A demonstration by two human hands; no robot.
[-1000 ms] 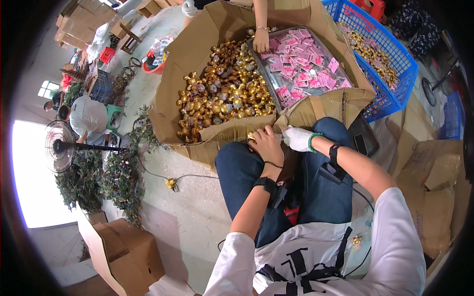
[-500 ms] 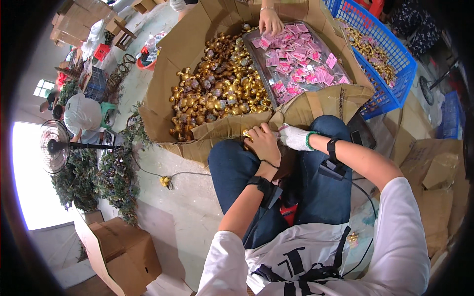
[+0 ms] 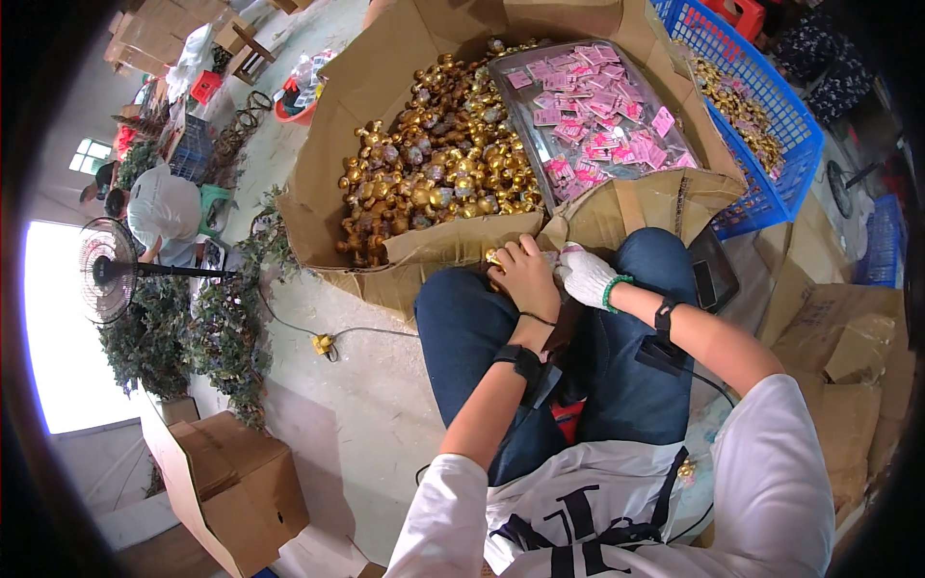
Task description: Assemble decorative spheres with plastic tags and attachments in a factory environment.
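Note:
My left hand, bare, is closed around a small gold ornament just above my knees, and only a bit of its shiny surface shows. Right beside it, my right hand wears a white knitted glove with a green cuff. Its fingers are pinched together against the left hand's fingertips, and what they grip is hidden. Ahead of both hands stands a large cardboard box with many shiny gold ornaments heaped in its left part. A clear plastic tray of pink printed cards lies on the right.
A blue plastic basket with more gold pieces stands right of the box. On the left are a black standing fan, heaped artificial greenery and an opened carton. A yellow plug connector on a cable lies on the floor.
Another person's hand, which was over the pink cards, has left the view. The whole scene has shifted slightly, while my hands stay together in the same place above my knees.

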